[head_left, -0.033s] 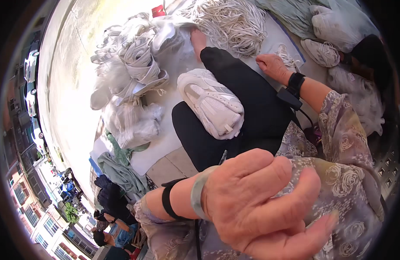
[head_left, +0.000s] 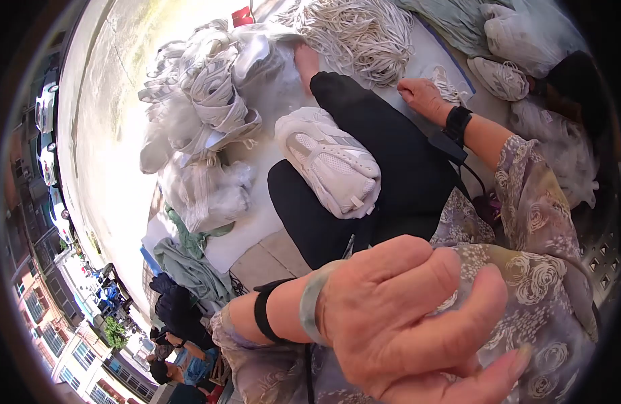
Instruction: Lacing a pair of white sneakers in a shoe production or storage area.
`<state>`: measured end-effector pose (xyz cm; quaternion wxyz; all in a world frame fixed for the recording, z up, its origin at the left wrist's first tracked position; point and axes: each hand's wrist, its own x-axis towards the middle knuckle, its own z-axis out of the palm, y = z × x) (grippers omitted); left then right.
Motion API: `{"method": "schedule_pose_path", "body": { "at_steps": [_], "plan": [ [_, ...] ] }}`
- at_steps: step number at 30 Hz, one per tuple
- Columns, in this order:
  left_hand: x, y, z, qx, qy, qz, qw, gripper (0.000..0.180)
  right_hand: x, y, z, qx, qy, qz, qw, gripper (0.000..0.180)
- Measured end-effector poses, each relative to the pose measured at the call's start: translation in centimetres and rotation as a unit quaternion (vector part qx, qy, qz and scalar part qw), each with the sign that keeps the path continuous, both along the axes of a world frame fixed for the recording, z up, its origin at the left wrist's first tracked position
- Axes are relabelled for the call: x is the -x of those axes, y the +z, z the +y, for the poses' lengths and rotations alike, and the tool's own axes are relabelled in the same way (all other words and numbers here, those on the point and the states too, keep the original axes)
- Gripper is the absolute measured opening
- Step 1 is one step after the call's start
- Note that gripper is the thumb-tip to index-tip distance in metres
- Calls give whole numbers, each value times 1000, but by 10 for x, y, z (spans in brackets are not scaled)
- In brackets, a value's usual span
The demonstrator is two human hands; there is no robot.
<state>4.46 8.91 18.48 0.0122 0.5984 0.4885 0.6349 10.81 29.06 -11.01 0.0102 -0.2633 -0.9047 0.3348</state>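
Laces [head_left: 452, 84] are being pinched by the right hand [head_left: 423, 97]; the left hand [head_left: 411, 323] is being held up loosely curled, empty, near a shoe [head_left: 331, 165].

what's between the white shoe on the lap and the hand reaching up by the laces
In the head view, only the black trouser leg lies between the white shoe and the right hand near the pile of laces.

One white sneaker [head_left: 334, 165] on the lap, two hands, one heap of white laces [head_left: 354, 30].
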Motion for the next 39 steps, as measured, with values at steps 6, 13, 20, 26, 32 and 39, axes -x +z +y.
{"method": "schedule_pose_path", "body": {
  "at_steps": [6,13,20,26,32,39],
  "plan": [
    [39,-10,22,151,9,-50,987,23,41,-87,42,42,-107,-77,990,22],
    [69,-35,54,206,-33,-117,971,18,64,-132,76,-64,-100,-199,973,26],
    [93,-70,62,263,-32,12,964,32,70,-151,76,-64,-131,-243,959,24],
    [100,-91,28,383,-31,27,923,28,54,-148,89,-35,-184,-209,960,20],
    [77,-95,-2,432,-18,20,902,25,64,-110,79,49,-291,-19,955,15],
    [63,-96,-14,426,37,-35,903,38,51,29,45,166,-8,245,955,12]
  ]
}}
